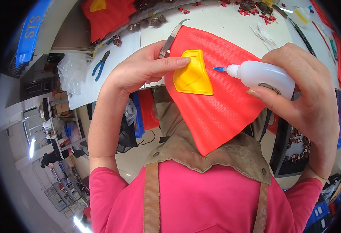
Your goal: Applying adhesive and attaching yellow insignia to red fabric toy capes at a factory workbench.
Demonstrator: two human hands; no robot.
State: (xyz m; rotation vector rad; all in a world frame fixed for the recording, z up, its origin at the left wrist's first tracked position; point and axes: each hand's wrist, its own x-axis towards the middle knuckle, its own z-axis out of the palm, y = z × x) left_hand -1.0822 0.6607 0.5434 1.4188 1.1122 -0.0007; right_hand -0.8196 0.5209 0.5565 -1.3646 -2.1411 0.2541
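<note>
We see a red piece [217,120], finely textured and softly rippled, flaring from our left grip toward the right hand and down over our apron [240,151]. On it, directly under our left thumb, sits a glossy yellow patch [195,83], angular, with a raised rim and moulded lines. Our left hand [145,68] pinches the red piece, thumb laid over the patch's edge, other fingers partly hidden; it also holds bent-tipped tweezers [171,40], pointing up and away from us. Our right hand [310,85] curls in from the opposite side, closed around a white squeeze bottle [261,73] held nearly level, its blue tip [219,69] just beside the patch, though we cannot tell whether they touch
</note>
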